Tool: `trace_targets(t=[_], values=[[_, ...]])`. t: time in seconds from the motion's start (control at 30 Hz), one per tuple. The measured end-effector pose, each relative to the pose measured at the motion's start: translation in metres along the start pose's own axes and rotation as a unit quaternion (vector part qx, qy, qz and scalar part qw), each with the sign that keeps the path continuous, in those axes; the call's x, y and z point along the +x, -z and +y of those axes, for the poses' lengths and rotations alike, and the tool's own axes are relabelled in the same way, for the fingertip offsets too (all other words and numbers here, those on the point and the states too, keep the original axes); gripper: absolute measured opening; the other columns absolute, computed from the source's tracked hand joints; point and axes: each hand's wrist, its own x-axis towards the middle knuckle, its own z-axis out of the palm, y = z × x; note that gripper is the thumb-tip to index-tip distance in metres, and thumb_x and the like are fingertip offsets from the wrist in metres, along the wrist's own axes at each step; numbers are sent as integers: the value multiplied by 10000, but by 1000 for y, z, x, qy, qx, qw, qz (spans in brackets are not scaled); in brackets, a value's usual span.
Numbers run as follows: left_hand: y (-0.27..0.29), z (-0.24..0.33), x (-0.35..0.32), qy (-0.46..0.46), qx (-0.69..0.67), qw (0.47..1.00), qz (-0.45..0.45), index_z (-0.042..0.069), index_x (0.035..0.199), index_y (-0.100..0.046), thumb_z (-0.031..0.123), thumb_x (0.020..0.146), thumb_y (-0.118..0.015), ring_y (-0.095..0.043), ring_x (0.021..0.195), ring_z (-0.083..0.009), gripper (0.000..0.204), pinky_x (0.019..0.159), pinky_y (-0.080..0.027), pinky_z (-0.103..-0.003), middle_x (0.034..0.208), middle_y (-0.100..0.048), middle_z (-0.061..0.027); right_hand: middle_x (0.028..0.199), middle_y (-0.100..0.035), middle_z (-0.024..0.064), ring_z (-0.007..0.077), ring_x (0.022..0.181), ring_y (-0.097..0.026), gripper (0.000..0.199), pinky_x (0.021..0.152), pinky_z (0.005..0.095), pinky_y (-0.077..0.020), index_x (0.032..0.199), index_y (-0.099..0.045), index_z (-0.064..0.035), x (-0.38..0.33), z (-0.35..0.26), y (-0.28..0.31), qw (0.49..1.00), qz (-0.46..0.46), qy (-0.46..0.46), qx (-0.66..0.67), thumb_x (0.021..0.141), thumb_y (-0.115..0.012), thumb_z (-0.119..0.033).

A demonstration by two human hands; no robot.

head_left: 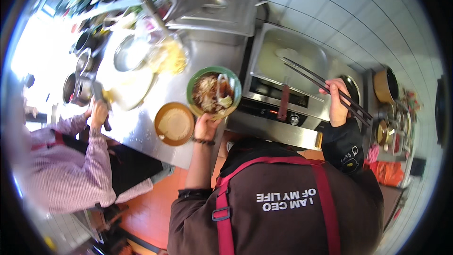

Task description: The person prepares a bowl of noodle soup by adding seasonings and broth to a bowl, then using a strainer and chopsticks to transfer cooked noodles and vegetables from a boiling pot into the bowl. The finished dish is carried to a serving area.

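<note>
My left hand [206,126] grips the near edge of a green bowl [190,87] on the steel counter. Inside the bowl lie brown sauce, pale shredded food [206,89] and a whitish spoon [223,85]. My right hand [336,100] is closed round a pair of long dark chopsticks [309,72]. Their tips reach over a rectangular steel pan [321,55] of cloudy pale liquid on a cooker, near a pale round shape in it. A brown handle [284,104] hangs over the pan's front edge; what it belongs to is hard to make out.
An orange-brown bowl [174,123] with pale contents stands left of the green one. Behind are a bag of yellow food [171,59], a metal bowl [130,53] and a lidded steel container [214,7]. At left, another person's hand [99,113] holds something dark.
</note>
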Motion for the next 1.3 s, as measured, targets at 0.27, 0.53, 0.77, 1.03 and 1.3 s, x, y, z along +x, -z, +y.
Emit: trace_targets(t=[0.27, 0.53, 0.77, 1.03, 1.3], values=[[-64, 28, -64, -17, 31, 999, -24, 7, 1261, -345, 19, 716, -494, -473, 1108, -314, 565, 927, -416, -478, 1238, -449, -133, 850, -535, 102, 237, 722, -568, 114, 633, 284, -455, 888, -596, -37, -9, 41, 73, 924, 35, 151, -351, 776, -586, -20], [-136, 1, -113, -22, -4, 1000, 6, 16, 1288, -299, 11, 679, -500, -451, 1140, -330, 641, 923, -438, -483, 1268, -410, -163, 905, -558, 89, 285, 774, -579, 152, 636, 311, -476, 949, -568, -81, 54, 99, 105, 937, 29, 177, -299, 798, -581, -93], [-200, -69, -135, -73, -21, 997, 1, 25, 1281, -324, 37, 650, -517, -435, 1156, -322, 661, 947, -407, -498, 1265, -422, -152, 880, -573, 100, 242, 734, -588, 145, 657, 288, -464, 955, -558, -43, 71, 113, 159, 956, 27, 194, -218, 811, -555, -55], [-248, -141, -130, -53, -48, 997, 5, 34, 1249, -372, 62, 667, -518, -477, 1113, -298, 600, 922, -425, -493, 1234, -461, -133, 890, -459, 97, 257, 811, -528, 90, 672, 330, -461, 838, -472, -52, 92, 199, 128, 840, -224, 320, -375, 756, -510, -53], [-261, -155, -134, -2, 34, 999, -21, 39, 1263, -359, 55, 664, -499, -429, 1161, -321, 616, 960, -369, -522, 1268, -429, -140, 1037, -454, 126, 295, 917, -533, 226, 740, 342, -468, 981, -515, -55, 98, 234, 118, 845, -313, 248, -356, 758, -483, -51]])
